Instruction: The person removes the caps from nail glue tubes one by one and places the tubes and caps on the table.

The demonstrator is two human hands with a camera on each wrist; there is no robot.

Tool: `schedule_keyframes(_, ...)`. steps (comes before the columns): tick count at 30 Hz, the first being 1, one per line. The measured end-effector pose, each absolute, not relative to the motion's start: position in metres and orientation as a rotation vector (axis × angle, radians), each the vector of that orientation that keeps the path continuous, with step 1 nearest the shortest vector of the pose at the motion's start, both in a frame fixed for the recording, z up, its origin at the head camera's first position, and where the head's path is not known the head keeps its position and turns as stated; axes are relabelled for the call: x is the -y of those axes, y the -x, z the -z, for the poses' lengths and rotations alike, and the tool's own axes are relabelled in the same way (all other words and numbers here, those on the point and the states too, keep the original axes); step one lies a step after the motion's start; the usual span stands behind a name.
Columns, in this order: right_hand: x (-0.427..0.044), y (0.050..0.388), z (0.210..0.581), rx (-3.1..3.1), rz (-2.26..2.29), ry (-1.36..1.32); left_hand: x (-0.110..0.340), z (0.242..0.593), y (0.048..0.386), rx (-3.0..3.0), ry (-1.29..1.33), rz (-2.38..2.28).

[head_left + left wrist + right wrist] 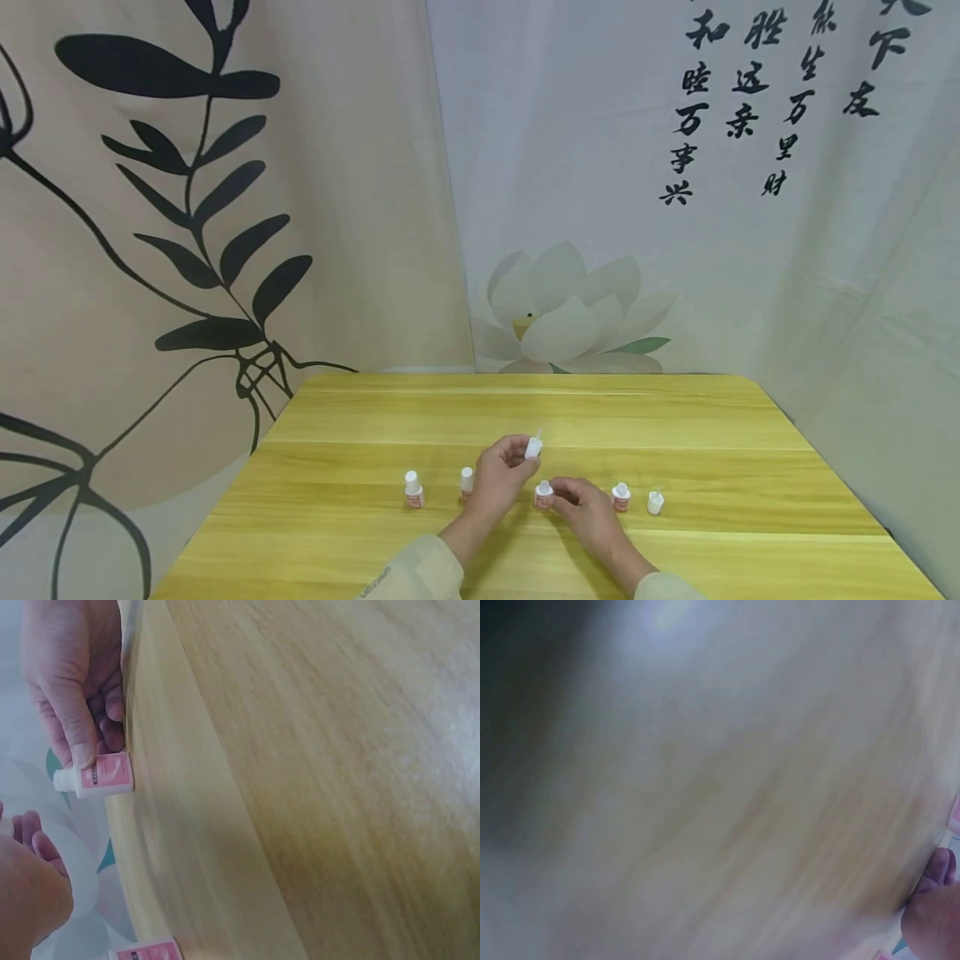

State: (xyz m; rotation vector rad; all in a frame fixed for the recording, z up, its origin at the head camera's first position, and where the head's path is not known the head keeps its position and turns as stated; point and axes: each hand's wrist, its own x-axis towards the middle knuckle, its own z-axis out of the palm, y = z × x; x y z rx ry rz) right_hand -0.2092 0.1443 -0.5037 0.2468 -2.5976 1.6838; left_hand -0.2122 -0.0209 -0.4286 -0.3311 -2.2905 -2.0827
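My left hand (495, 482) pinches a white cap (533, 448), its thin applicator tip pointing up above the table. My right hand (592, 512) holds a small white bottle (543, 496) with a pink label, which stands on the table without its cap. The left wrist view shows the right thumb on the label of this bottle (106, 774) and its bare white neck; part of my left hand (30, 896) lies below it. Only a piece of my right hand (934, 911) shows at the edge of the right wrist view.
Left of the hands stand two capped bottles, one (414, 490) in full view and one (467, 482) partly behind the left hand. To the right are an uncapped bottle (621, 497) and a loose cap (656, 502) standing applicator up on the wooden table (750, 467).
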Motion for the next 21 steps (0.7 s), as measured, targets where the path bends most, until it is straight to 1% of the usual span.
schedule_keyframes(7,-0.144,0.209,0.505,2.596,-1.677,-0.245,0.021,0.428,0.212,2.299,0.334,2.078)
schedule_keyframes(16,-0.144,0.209,0.505,2.599,-1.664,-0.227,0.02,0.459,0.233,2.287,0.313,2.092)
schedule_keyframes(21,-0.144,0.209,0.505,2.598,-1.655,-0.235,0.02,0.463,0.235,2.29,0.305,2.097)
